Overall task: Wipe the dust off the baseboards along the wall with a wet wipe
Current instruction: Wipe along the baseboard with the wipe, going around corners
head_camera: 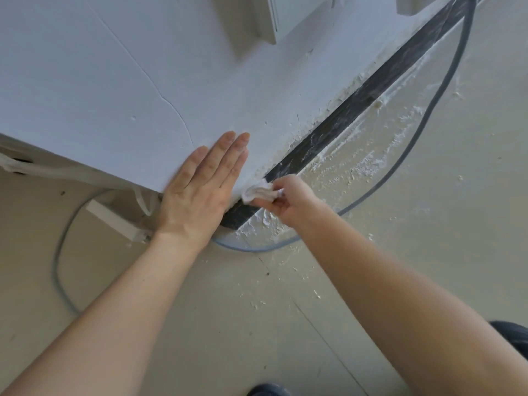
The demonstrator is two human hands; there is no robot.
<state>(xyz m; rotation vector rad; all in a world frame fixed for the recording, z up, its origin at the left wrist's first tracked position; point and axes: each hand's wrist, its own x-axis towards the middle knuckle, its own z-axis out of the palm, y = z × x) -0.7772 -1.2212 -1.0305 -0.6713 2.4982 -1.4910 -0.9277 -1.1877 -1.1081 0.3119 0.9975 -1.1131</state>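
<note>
- The wall (114,81) is pressed by the left hand (197,192), fingers straight and together.
- At its three o'clock, a wipe (258,192) is pinched against the baseboard (365,92) by fingers of the right hand (288,198).

wall (100,81) white | baseboard (357,101) black, white-speckled | wipe (258,192) white | cable (428,121) grey

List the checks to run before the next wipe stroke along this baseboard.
1. Wipe in grip: ok; the right hand pinches the wadded wipe.
2. Wipe on target: ok; it touches the dark baseboard near the wall's corner.
3. Support: ok; the left hand lies flat on the wall.
4. Path ahead: ok here; the grey cable lies on the floor, apart from the strip.
5. Dust ahead: not ok; white streaks cover the baseboard.
6. Wipe face clean: cannot tell.
</note>
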